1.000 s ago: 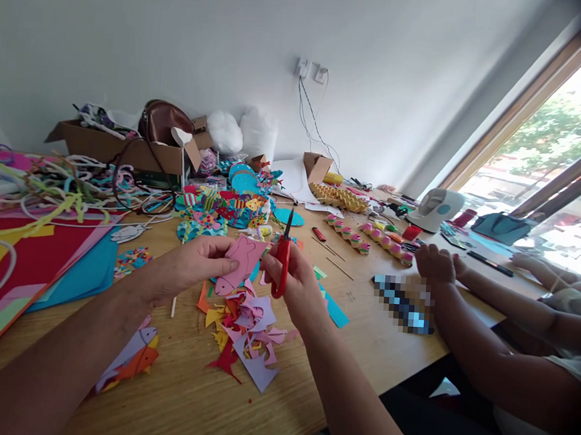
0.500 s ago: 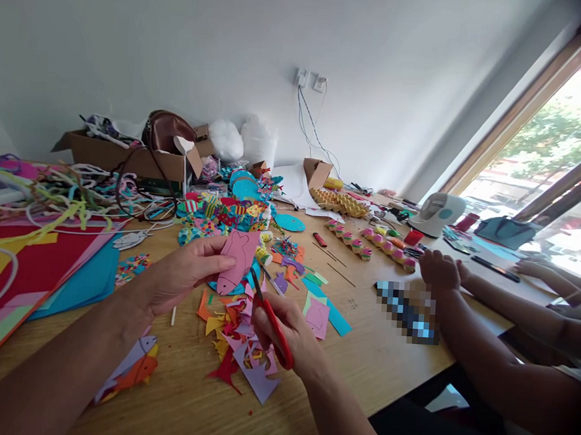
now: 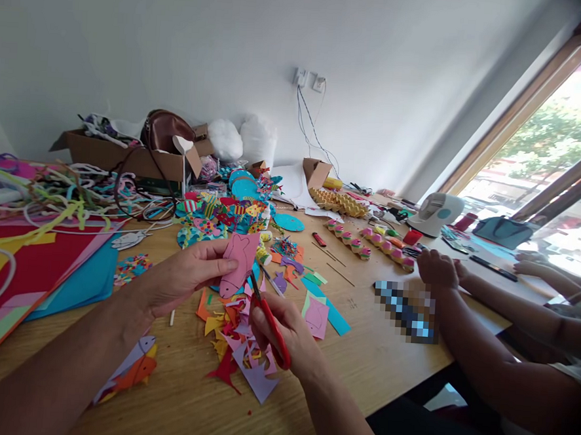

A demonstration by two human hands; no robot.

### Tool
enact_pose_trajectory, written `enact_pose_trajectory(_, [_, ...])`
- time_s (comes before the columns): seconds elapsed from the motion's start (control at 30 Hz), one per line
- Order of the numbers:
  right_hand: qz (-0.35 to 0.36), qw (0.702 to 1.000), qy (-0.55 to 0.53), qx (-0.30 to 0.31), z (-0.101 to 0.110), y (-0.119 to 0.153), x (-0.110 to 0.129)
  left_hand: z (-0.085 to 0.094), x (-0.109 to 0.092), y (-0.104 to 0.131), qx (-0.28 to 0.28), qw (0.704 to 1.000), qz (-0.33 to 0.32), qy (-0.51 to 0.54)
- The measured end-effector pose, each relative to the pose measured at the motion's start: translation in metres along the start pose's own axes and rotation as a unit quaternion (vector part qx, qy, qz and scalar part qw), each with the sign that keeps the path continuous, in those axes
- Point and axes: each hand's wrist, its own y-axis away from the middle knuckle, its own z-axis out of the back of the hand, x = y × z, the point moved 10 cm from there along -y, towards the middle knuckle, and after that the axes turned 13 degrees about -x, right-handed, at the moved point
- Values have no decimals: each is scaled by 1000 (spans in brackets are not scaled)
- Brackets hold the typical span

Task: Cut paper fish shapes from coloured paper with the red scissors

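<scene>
The wooden surface fills the lower frame, with coloured sheets at far left and a cardboard box at upper left. Paper scraps clutter the lower centre, just below my work. Mid-frame, my left grip pinches the pink paper by its left side; my right grip is closed round the red scissors, blades near its lower right edge. My thumb hides part of the drawn outline; whether the blades touch, I cannot tell.
</scene>
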Motion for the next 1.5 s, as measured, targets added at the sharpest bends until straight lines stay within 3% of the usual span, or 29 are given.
enact_pose_trajectory(0.4, [7, 1000, 19, 7, 1, -2, 4, 4, 8, -1, 3, 999, 35, 31])
enact_pose_trajectory(0.7, [-17, 1000, -6, 15, -2, -5, 2, 5, 0, -2, -43, 999, -4, 4])
enact_pose_trajectory(1.2, [-23, 997, -68, 34, -6, -5, -7, 1, 1, 0, -26, 998, 21, 48])
enact_pose_trajectory(1.5, [-34, 994, -80, 62, -11, -2, -4, 0, 2, 1, -4, 1000, 13, 17])
